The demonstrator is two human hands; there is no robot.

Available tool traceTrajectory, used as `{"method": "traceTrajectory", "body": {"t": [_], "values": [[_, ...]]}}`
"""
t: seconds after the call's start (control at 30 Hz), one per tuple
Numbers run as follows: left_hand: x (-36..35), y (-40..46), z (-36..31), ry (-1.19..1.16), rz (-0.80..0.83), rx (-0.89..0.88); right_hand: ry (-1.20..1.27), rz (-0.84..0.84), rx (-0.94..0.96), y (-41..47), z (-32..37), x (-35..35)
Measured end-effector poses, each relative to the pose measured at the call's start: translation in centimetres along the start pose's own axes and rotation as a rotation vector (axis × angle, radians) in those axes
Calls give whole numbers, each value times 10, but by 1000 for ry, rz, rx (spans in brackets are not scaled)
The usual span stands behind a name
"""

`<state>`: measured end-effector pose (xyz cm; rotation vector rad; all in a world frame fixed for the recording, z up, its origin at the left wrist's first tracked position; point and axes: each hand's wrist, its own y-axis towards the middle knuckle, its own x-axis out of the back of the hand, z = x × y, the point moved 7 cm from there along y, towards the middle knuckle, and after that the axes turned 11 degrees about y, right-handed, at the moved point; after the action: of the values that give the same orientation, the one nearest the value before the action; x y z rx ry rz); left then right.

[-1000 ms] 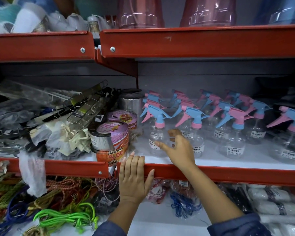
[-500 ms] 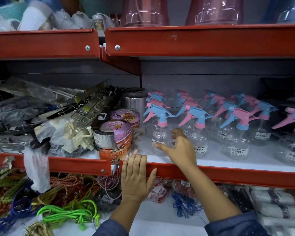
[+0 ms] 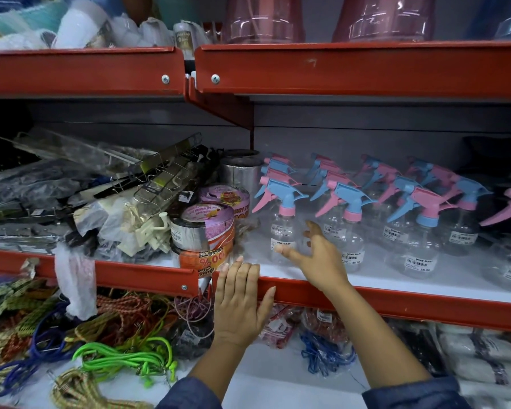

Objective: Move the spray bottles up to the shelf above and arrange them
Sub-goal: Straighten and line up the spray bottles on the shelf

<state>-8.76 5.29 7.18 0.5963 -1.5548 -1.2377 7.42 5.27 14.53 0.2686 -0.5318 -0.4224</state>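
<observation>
1. Spray bottles (image 3: 348,231): clear bodies with pink-and-blue trigger heads, standing upright in rows on the white middle shelf (image 3: 396,283), right of the divider. Six stand in the two nearest rows; further heads behind overlap, so no full count is possible.
2. Front-left bottle (image 3: 282,228): blue head, pink trigger and collar, white barcode labels on the body.
3. Tape rolls (image 3: 202,228): three visible, stacked and leaning at the left end of the same shelf, just beside the front-left bottle.
4. Upper shelf (image 3: 351,67): red front lip; two pink translucent containers (image 3: 382,17) stand on it. Contents cannot be determined.
5. Lower shelf: green elastic cords (image 3: 121,357) and other coloured cords in a loose heap.
6. Left hand (image 3: 242,302): flat, fingers together and extended, palm pressed against the red front lip of the middle shelf. It holds nothing.
7. Right hand (image 3: 319,258): fingers spread and curved, thumb extended toward the front-left bottle's label, index raised beside the body. The hand sits between the two front bottles and grips neither.
</observation>
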Motion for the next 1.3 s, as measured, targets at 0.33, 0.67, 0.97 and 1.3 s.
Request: {"method": "traceTrajectory", "body": {"t": [0.33,0.67,0.97,1.3], "values": [[16,51,-2,-726,454,592,137,-29,89,-24,13,0],[16,69,-13,-921,965,622,78,107,-25,-17,7,-7],[21,71,-12,-987,956,607,91,157,-40,-18,8,-12],[31,71,-1,-1032,566,699,449,-352,85,-37,8,30]]}}
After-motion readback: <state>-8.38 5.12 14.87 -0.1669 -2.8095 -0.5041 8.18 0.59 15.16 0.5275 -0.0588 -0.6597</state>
